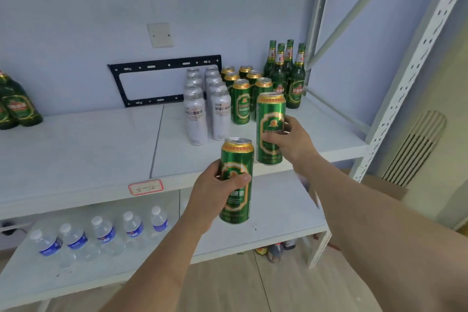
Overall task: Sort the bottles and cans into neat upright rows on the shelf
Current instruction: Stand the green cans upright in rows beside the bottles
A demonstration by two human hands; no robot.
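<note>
L hand point(215, 190) is gripping a green can point(236, 180) upright at frame centre, fingers wrapping its mid, thumb across the front. R hand point(291, 142) is holding a 2nd can point(270, 129) just up-right of it, fingers curling round the far side, partly hidden. Both cans are hanging over the shelf point(101, 149) front edge. Green bottles point(15, 106) at left edge are getting cut off; water bottles point(101, 235) at lower left are looking blurry.
</note>
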